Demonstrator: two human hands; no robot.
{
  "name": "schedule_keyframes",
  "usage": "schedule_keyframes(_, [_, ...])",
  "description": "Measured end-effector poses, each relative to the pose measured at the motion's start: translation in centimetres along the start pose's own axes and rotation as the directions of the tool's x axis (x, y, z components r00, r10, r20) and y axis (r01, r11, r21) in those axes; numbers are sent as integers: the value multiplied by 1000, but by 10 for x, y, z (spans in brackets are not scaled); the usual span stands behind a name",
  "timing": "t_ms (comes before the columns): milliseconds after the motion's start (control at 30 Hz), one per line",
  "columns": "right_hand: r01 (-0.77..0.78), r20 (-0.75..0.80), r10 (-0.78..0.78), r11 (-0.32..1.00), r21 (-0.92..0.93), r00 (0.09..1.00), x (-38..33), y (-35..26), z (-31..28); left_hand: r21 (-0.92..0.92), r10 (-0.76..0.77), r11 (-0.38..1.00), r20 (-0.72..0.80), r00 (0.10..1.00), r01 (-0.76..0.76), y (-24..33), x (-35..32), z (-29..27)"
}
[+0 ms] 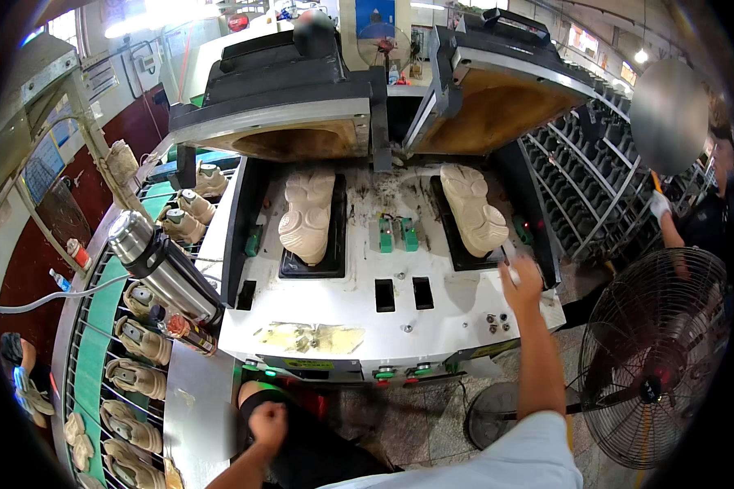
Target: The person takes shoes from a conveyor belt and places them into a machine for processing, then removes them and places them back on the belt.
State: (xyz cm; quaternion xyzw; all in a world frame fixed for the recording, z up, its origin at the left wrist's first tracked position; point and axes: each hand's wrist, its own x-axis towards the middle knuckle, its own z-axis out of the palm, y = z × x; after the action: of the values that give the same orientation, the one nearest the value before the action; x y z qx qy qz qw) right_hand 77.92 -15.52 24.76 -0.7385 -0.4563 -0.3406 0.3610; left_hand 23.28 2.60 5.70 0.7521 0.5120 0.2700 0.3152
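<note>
Two beige shoes lie sole up on the white-topped press machine (pixel 359 301), each over a black pad. Beside the heel end of the right shoe (pixel 473 213) is my right hand (pixel 523 285), its fingers bent together. A small whitish thing shows at its fingertips, too blurred to name. The left shoe (pixel 306 218) lies apart from both hands. My left hand (pixel 267 425) is curled into a fist above my thigh, below the front panel, and its inside is hidden. Over the shoes, the left lid (pixel 285 122) and right lid (pixel 506 98) of the press are raised.
At left, a conveyor (pixel 94 342) carries several beige shoes. A steel thermos (pixel 165 265) and a bottle (pixel 189 332) stand beside it. A large fan (pixel 652 359) stands at right, near a person (pixel 705 208) wearing a glove. Behind is a rack (pixel 583 163) of dark pieces.
</note>
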Motion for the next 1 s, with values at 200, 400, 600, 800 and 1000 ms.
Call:
schedule_keyframes(200, [-707, -35, 964, 218, 673, 264, -206, 38, -53, -285, 387, 922, 706, 593, -261, 167, -15, 132])
schedule_keyframes(400, [-648, 394, 919, -312, 695, -21, -191, 57, -64, -269, 230, 963, 824, 518, 1, 228, 4, 171])
schedule_keyframes(600, [-858, 466, 721, 450, 247, 513, -300, -8, -7, -329, 282, 942, 652, 704, -72, 113, -12, 121])
schedule_keyframes(800, [-279, 497, -107, 718, 638, 861, -175, -277, 37, -481, -290, 846, -50, 956, 232, 11, -44, -40])
schedule_keyframes(1000, [84, 36, -102, 934, 347, 994, 4, -311, 213, -362, -464, 886, -682, 565, 289, -120, -129, -135])
